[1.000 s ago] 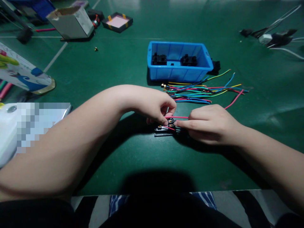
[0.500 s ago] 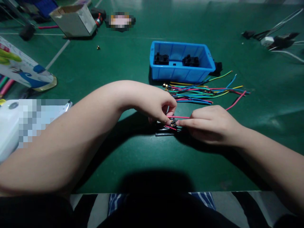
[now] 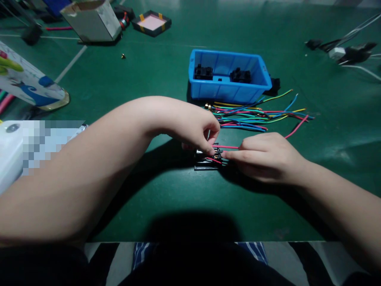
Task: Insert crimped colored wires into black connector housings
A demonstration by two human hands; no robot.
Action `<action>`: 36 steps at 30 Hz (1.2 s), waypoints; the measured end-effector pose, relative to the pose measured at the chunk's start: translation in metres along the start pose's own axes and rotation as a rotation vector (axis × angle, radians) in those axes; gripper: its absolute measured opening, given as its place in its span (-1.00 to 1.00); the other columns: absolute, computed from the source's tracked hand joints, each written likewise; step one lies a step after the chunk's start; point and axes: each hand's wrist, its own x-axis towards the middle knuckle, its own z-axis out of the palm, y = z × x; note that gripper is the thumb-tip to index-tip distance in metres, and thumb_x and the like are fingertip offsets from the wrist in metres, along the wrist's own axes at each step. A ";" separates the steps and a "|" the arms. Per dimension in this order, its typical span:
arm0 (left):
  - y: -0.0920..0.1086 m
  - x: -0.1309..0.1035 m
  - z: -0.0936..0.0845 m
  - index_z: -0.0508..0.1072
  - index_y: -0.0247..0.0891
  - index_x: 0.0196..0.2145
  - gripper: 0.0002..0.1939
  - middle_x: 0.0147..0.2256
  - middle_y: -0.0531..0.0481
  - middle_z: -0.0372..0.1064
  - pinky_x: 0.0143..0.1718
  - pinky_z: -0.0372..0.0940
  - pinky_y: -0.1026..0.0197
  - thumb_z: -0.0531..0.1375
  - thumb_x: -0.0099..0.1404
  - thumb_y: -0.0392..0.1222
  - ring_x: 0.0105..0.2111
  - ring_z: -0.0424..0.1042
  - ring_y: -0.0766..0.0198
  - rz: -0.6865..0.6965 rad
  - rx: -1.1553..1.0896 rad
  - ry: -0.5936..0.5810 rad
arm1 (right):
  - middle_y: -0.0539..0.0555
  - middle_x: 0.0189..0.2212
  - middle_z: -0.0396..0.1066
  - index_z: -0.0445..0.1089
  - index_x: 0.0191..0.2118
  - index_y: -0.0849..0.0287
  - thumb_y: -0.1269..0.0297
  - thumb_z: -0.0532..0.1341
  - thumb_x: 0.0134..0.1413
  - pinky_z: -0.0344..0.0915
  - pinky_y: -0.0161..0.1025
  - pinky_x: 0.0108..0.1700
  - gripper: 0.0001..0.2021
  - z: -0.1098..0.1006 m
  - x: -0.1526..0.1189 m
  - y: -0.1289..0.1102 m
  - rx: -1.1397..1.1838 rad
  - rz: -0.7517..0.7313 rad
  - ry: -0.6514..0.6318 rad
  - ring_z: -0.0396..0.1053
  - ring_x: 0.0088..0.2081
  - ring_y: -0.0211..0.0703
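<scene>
Already, one short red wire (image 3: 214, 160) is set on the small black plastic part (image 3: 217, 157), pinched on the green table (image 3: 166, 190) by the left hand (image 3: 202, 129). A longer red wire (image 3: 228, 147), maybe not fixed, is gripped by the right hand (image 3: 264, 157). Thin coloured wires (image 3: 244, 119) are left.

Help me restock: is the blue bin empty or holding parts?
Holding parts: two black plastic parts sit inside the blue bin, one left, one right. The dark spot between, I cannot identify.
</scene>
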 end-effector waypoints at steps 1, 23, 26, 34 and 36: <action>0.001 0.000 0.000 0.49 -0.17 -0.30 -0.77 -0.46 0.11 0.43 -0.34 0.18 0.33 0.22 0.13 -0.01 -0.41 0.39 0.31 -0.015 -0.003 0.004 | -0.04 -0.55 0.31 0.41 -0.04 0.10 0.40 0.09 0.24 0.00 -0.22 -0.45 -0.76 0.000 0.000 0.000 -0.004 -0.002 0.007 0.19 -0.54 -0.28; 0.003 0.005 0.006 0.52 -0.13 -0.19 -0.69 -0.43 0.13 0.44 -0.26 0.27 0.29 0.23 0.08 -0.05 -0.33 0.46 0.27 -0.139 -0.115 -0.039 | -0.03 -0.55 0.31 0.42 -0.02 0.14 0.40 0.09 0.26 0.01 -0.23 -0.45 -0.75 -0.001 0.000 0.001 0.004 -0.018 0.016 0.18 -0.54 -0.27; 0.003 0.004 0.005 0.52 -0.13 -0.20 -0.69 -0.44 0.13 0.43 -0.26 0.28 0.29 0.24 0.07 -0.05 -0.33 0.46 0.27 -0.132 -0.122 -0.035 | -0.03 -0.55 0.31 0.43 -0.03 0.14 0.41 0.09 0.26 0.01 -0.23 -0.45 -0.76 -0.002 0.001 0.000 0.009 -0.016 0.011 0.19 -0.53 -0.27; 0.003 0.004 0.006 0.50 -0.15 -0.22 -0.72 -0.48 0.14 0.42 -0.29 0.27 0.31 0.23 0.08 -0.07 -0.37 0.46 0.28 -0.121 -0.100 -0.018 | -0.03 -0.55 0.32 0.42 -0.03 0.16 0.42 0.11 0.26 0.01 -0.22 -0.45 -0.77 0.000 0.000 0.001 0.039 -0.014 0.029 0.20 -0.53 -0.27; 0.003 0.005 0.006 0.51 -0.14 -0.21 -0.71 -0.46 0.14 0.42 -0.27 0.28 0.30 0.23 0.07 -0.07 -0.35 0.47 0.27 -0.126 -0.096 -0.016 | -0.03 -0.55 0.32 0.42 -0.03 0.15 0.41 0.10 0.26 0.01 -0.22 -0.46 -0.77 0.000 0.000 0.001 0.040 -0.013 0.026 0.20 -0.54 -0.27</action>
